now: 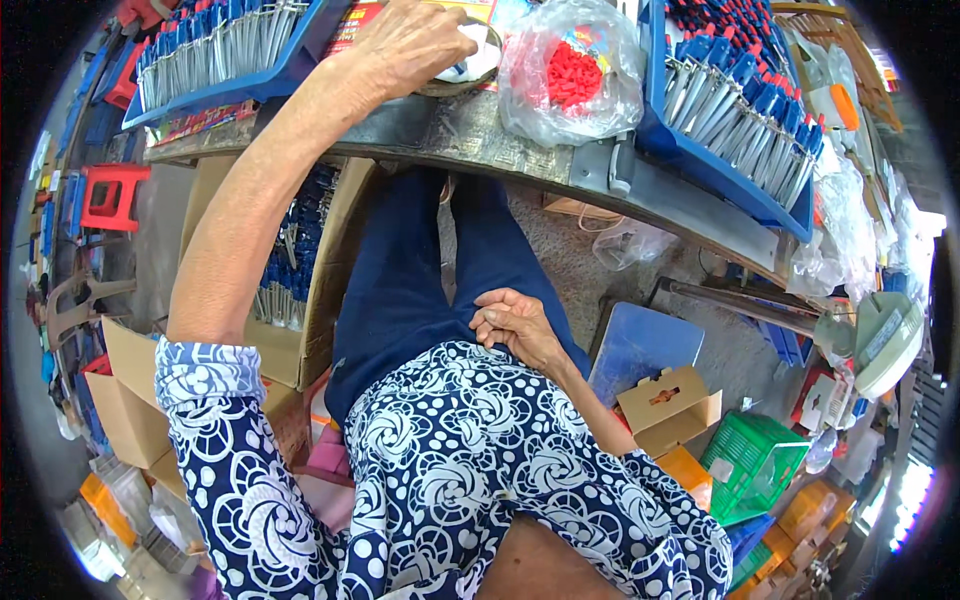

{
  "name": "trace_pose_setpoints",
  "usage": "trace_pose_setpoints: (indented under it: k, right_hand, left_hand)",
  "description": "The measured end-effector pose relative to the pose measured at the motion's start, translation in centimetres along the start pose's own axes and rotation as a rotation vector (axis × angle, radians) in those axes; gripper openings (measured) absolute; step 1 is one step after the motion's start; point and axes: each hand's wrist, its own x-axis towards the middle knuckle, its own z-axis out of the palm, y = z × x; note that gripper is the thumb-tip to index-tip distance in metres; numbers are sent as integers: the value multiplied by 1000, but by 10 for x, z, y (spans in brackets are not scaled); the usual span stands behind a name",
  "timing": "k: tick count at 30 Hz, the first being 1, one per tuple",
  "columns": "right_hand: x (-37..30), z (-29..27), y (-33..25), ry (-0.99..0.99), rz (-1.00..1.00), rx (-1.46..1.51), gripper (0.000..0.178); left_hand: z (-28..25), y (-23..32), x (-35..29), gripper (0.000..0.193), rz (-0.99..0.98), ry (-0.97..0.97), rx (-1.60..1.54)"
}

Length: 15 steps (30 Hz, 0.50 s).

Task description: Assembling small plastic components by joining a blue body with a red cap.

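At the far edge of the work table (480, 135), my left hand (415, 45) reaches out with its fingers curled down beside a small round dish (487, 75) holding something white. What those fingers grip, if anything, is hidden under the hand. My right hand (515, 325) rests on my lap, thumb and fingers curled together, with nothing seen in them. Right of the dish lies a clear plastic bag (515, 105) with small red parts (573, 80) inside. Blue trays (270, 85) (680, 150) packed with silver pens (215, 50) with blue clips and red tips flank this spot.
Under the table on the left, a cardboard box (345, 250) holds more pens. A dark-handled tool (622, 165) lies at the table edge. Around me stand a red stool (112, 197), a blue flat-topped seat (645, 345), an open carton (670, 400) and a green basket (750, 465).
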Motion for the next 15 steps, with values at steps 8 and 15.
trace_pose_setpoints:
  k: [8,15]
  right_hand:
    - [-7,26,-36,-7,-77,-360,20]
    - [-15,68,-145,89,-515,-618,16]
  left_hand:
    - [13,-2,-16,26,-37,107,-10]
    - [17,17,-47,30,-505,332,-561]
